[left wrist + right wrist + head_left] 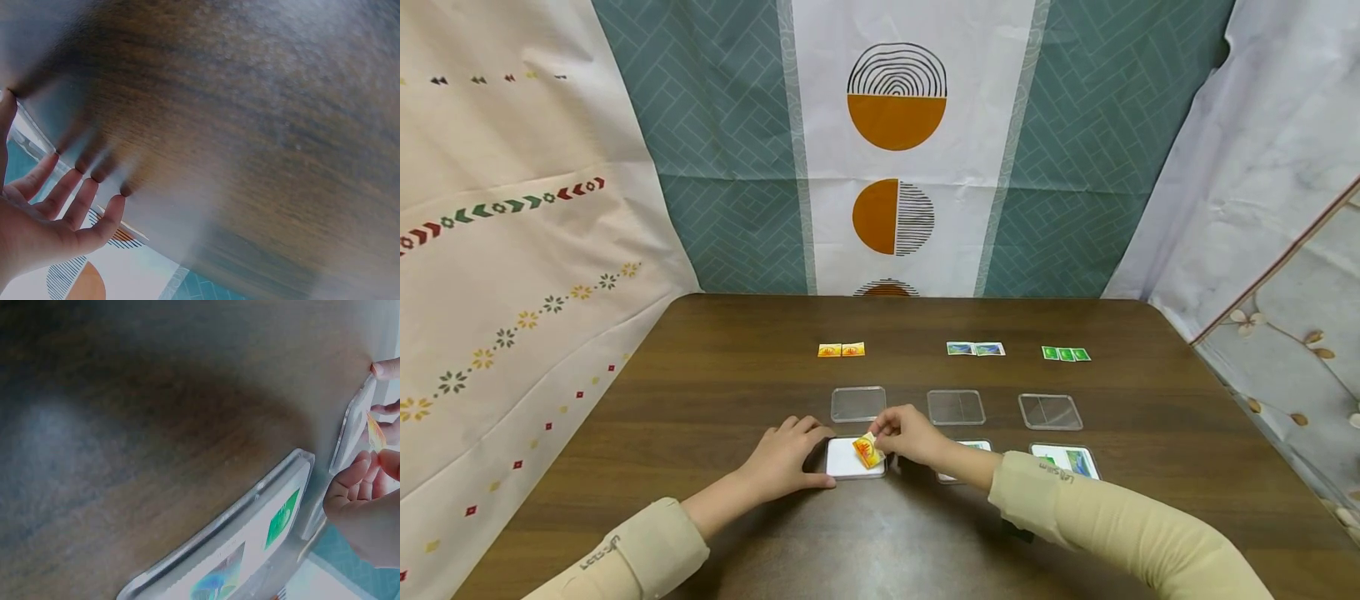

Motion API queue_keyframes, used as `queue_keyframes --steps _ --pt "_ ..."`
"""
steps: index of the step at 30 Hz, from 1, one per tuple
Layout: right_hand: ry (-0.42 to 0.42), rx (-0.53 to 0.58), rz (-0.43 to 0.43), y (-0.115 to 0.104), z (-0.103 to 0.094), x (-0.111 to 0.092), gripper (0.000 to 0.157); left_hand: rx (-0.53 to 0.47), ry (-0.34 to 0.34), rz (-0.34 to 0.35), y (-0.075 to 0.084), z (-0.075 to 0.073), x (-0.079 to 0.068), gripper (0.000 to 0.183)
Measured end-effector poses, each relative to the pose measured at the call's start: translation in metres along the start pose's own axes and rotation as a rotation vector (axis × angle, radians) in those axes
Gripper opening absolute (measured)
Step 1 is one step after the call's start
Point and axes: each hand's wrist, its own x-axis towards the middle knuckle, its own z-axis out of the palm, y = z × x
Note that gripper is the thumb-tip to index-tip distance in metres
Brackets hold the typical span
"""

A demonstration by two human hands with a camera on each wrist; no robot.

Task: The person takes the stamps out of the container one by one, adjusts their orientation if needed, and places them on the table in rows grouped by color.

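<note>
Pinching thin yellow card [867, 451]: right fingers [892, 418], over clear-rimmed case [840, 461].

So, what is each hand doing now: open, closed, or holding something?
Left hand: open, beside the white-lined clear case.
Right hand: closed, pinching the orange-yellow printed card over that case.

On the counter [790, 542], the left case [842, 461] has the left fingers [811, 426] at its left edge and, over its right part, a stamp [867, 452] in the right fingers [884, 422]. Behind it: a lid [859, 404], then two stamps [853, 350]. To its right: middle case [947, 477], then right case [1049, 451].
</note>
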Motion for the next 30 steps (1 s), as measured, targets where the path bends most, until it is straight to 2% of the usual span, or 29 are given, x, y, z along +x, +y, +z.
queue_keyframes --steps 6,14,26,30 --pt "-0.028 -0.004 0.038 -0.003 -0.006 0.000 0.011 -0.004 -0.007 0.002 0.000 0.000 0.000 0.063" --pt "-0.084 -0.060 0.026 -0.009 -0.019 0.004 0.010 -0.005 -0.006 0.002 0.000 0.000 0.001 0.063" --pt "-0.064 -0.216 -0.084 -0.004 -0.042 0.012 0.010 -0.002 -0.005 0.012 0.000 -0.002 0.000 0.063" --pt "-0.049 -0.241 -0.084 -0.004 -0.047 0.014 0.011 -0.008 -0.002 0.015 0.000 -0.001 -0.001 0.063"
